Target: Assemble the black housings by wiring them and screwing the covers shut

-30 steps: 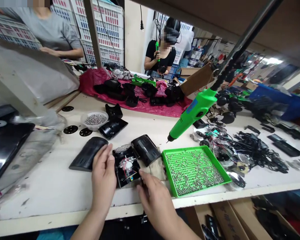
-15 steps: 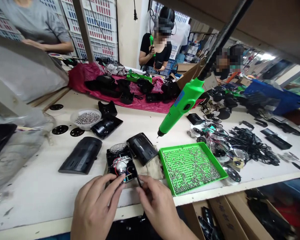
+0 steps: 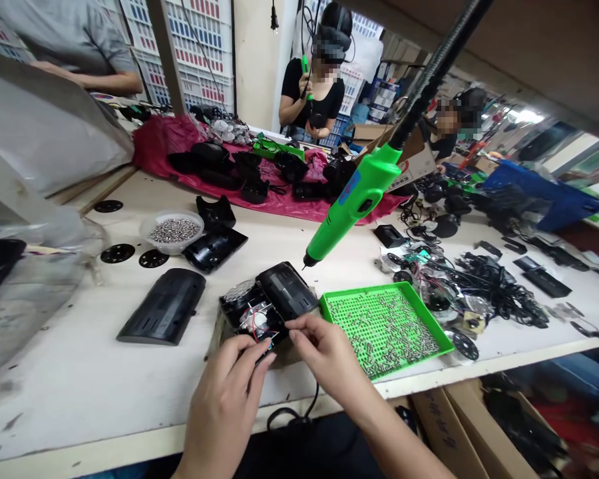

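An open black plastic housing (image 3: pixel 234 318), with a silvery motor part (image 3: pixel 253 320) and red wires inside, lies in front of me. My left hand (image 3: pixel 234 392) has its fingers closed on the housing's near edge, beside a small blue part. At the housing's right corner, my right hand (image 3: pixel 324 352) pinches a black cord (image 3: pixel 315 399), mostly hidden by the fingers; its lower length loops over the table edge. A curved black cover (image 3: pixel 287 291) rests against the housing's right side, just beyond my right fingertips. A similar cover (image 3: pixel 164 307) lies farther left.
A green electric screwdriver (image 3: pixel 354 203) hangs above the table. To the right is a green tray (image 3: pixel 379 326) of screws; a white bowl (image 3: pixel 172 231) of small metal parts stands left. Wires and motor parts (image 3: pixel 459 286) are heaped at right. Other people work across the table.
Both hands and the housing have shifted right and slightly away from me, and the housing is turned a little. The black cord now shows looping at the table edge.
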`<action>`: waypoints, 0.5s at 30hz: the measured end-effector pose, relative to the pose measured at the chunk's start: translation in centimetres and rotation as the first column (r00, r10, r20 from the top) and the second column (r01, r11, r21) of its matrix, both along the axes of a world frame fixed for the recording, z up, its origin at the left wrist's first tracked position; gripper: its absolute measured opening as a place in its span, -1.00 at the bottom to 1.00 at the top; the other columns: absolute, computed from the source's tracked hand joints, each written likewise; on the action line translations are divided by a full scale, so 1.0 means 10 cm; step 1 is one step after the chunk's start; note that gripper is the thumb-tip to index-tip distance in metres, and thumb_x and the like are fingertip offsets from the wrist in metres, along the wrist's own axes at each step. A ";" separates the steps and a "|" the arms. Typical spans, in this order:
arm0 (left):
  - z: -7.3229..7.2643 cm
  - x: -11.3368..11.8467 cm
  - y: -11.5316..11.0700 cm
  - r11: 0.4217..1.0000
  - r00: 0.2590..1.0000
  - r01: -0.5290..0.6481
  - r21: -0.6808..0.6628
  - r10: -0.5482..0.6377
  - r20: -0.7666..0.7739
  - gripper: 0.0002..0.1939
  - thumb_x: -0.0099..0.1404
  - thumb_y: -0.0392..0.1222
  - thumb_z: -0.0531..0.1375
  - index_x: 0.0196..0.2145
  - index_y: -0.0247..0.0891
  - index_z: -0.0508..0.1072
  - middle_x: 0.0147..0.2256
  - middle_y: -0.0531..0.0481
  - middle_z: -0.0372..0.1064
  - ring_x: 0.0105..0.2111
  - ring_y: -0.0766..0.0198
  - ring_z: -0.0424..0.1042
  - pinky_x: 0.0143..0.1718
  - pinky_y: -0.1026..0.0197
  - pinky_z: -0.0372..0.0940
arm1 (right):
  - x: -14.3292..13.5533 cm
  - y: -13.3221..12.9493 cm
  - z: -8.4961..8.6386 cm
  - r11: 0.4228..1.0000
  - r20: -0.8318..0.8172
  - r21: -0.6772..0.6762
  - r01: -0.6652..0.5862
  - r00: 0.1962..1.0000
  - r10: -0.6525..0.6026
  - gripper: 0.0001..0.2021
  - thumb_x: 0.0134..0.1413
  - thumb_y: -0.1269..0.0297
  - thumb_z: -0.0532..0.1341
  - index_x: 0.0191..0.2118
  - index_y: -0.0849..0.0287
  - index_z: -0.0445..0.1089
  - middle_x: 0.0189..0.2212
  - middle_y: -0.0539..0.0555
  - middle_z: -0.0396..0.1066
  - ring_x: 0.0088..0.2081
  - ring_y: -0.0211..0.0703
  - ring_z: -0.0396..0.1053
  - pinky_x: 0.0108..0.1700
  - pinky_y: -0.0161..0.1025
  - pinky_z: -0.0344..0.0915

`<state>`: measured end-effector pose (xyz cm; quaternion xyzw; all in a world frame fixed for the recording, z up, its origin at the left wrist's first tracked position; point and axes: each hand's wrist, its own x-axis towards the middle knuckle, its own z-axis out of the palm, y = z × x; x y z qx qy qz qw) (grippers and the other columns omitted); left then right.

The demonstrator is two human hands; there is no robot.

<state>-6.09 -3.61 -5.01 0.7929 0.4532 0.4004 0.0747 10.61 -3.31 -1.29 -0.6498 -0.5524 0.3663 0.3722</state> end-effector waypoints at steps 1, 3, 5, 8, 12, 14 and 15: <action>0.00 0.01 0.00 1.000 1.000 -0.003 -0.001 0.003 0.010 -0.81 0.38 -0.23 0.12 -0.10 -0.28 0.44 -0.23 -0.04 0.32 -0.24 0.23 0.38 -0.17 0.21 0.25 | 0.00 0.02 0.00 1.000 -0.088 -0.026 0.003 0.996 -0.005 -0.81 0.08 0.30 0.17 -0.27 0.22 0.51 -0.48 0.05 0.48 -0.46 -0.21 0.37 -0.40 -0.30 0.23; -0.01 0.01 0.00 1.000 1.000 -0.003 0.002 0.003 0.029 -0.81 0.37 -0.22 0.12 -0.10 -0.27 0.44 -0.24 -0.03 0.32 -0.25 0.24 0.39 -0.18 0.22 0.26 | -0.03 0.03 -0.04 0.999 -0.189 -0.033 0.013 0.982 -0.019 -0.78 0.09 0.23 0.18 -0.28 0.25 0.50 -0.52 0.02 0.44 -0.50 -0.26 0.32 -0.45 -0.33 0.21; -0.02 0.01 0.00 1.000 0.999 -0.005 0.002 0.005 0.035 -0.81 0.37 -0.22 0.13 -0.10 -0.27 0.44 -0.24 -0.03 0.33 -0.26 0.24 0.40 -0.18 0.22 0.27 | -0.11 -0.01 -0.12 0.999 -0.229 -0.029 0.034 0.973 -0.040 -0.70 0.12 0.14 0.16 -0.22 0.28 0.48 -0.57 -0.02 0.37 -0.56 -0.30 0.27 -0.49 -0.34 0.21; -0.04 0.01 0.00 1.000 0.999 -0.013 -0.004 0.013 0.042 -0.82 0.37 -0.21 0.12 -0.10 -0.25 0.44 -0.25 -0.02 0.33 -0.27 0.24 0.40 -0.21 0.22 0.27 | -0.23 -0.12 -0.27 0.996 -0.324 -0.022 0.091 0.941 -0.093 -0.61 0.15 0.06 0.15 -0.11 0.31 0.45 -0.61 -0.03 0.34 -0.58 -0.30 0.27 -0.50 -0.33 0.26; -0.07 -0.03 -0.01 0.999 0.998 0.010 -0.044 -0.007 0.054 -0.82 0.38 -0.19 0.11 -0.10 -0.21 0.42 -0.22 -0.02 0.32 -0.24 0.25 0.40 -0.19 0.22 0.28 | -0.26 -0.22 -0.32 0.988 -0.316 0.052 0.148 0.941 -0.125 -0.65 0.17 0.12 0.17 -0.06 0.24 0.48 -0.57 0.01 0.44 -0.53 -0.24 0.38 -0.46 -0.30 0.35; -0.07 -0.07 -0.02 0.997 0.998 0.024 -0.067 -0.020 0.054 -0.81 0.39 -0.17 0.10 -0.09 -0.20 0.42 -0.21 -0.02 0.32 -0.23 0.26 0.41 -0.18 0.24 0.28 | -0.20 -0.23 -0.24 0.991 -0.137 0.107 0.076 0.989 -0.061 -0.72 0.19 0.20 0.16 -0.10 0.20 0.52 -0.45 0.08 0.54 -0.43 -0.16 0.49 -0.36 -0.25 0.42; -0.06 -0.08 -0.02 0.997 0.998 0.028 -0.075 -0.024 0.055 -0.81 0.39 -0.16 0.09 -0.09 -0.20 0.41 -0.21 -0.02 0.32 -0.23 0.27 0.41 -0.19 0.25 0.29 | -0.16 -0.22 -0.19 0.993 -0.030 0.121 0.013 0.999 -0.009 -0.75 0.20 0.24 0.16 -0.11 0.18 0.53 -0.36 0.11 0.58 -0.34 -0.12 0.53 -0.28 -0.22 0.44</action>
